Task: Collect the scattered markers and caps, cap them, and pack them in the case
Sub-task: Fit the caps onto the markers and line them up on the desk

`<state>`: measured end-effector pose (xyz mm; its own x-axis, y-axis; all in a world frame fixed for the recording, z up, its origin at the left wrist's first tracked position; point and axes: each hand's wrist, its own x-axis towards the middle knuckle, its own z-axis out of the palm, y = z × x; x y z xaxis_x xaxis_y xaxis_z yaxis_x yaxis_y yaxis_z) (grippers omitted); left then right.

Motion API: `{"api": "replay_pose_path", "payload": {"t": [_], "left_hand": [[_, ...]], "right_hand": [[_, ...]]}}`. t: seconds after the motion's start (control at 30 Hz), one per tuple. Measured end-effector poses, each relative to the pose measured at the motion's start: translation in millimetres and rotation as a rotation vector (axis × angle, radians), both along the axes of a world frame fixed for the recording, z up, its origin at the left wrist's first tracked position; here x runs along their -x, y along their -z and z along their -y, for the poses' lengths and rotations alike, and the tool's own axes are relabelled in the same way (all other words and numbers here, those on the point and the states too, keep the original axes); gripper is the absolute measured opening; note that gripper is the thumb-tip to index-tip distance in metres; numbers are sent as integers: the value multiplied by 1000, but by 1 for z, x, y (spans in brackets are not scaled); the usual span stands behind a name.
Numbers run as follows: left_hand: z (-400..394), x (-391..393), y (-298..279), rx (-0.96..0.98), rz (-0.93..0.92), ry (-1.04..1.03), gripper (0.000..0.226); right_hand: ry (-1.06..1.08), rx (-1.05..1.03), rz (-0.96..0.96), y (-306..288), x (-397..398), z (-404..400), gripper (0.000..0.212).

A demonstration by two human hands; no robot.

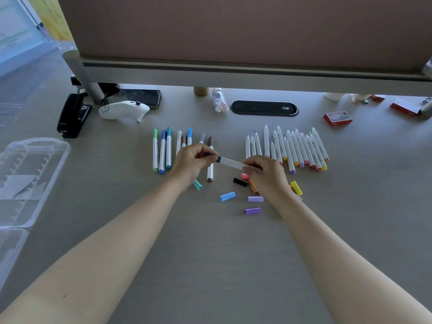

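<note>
Both hands hold one white marker above the desk. My left hand grips its dark blue cap end, and my right hand pinches the other end of the barrel. Behind my left hand lies a row of capped markers. A row of uncapped markers lies to the right. Loose caps sit in front of my hands: teal, light blue, black, two purple and yellow. The clear plastic case lies open at the left edge.
A black stapler, a white controller and a phone sit at the back left. A small bottle, a cable grommet and red boxes lie along the divider panel.
</note>
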<state>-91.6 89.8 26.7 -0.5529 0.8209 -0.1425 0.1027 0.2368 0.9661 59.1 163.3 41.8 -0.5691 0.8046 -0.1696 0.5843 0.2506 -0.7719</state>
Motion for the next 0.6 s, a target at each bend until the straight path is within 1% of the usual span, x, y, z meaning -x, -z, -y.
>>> {"api": "replay_pose_path", "payload": {"t": [0.23, 0.3, 0.37, 0.47, 0.53, 0.6], "left_hand": [[-17, 8, 0, 13, 0, 32, 10], [-28, 8, -2, 2, 18, 15, 15], [-40, 4, -4, -2, 62, -27, 22], [-55, 3, -4, -16, 209, -170, 21], [-60, 11, 0, 1, 247, -194, 23], [-63, 21, 4, 57, 176, -153, 14]], "right_hand": [[107, 66, -75, 10, 11, -9, 14], [135, 79, -101, 14, 15, -9, 10], [189, 85, -144, 16, 20, -8, 7], [256, 100, -197, 18, 29, -12, 6], [270, 88, -177, 22, 30, -19, 9], [305, 25, -108, 28, 27, -30, 17]]}}
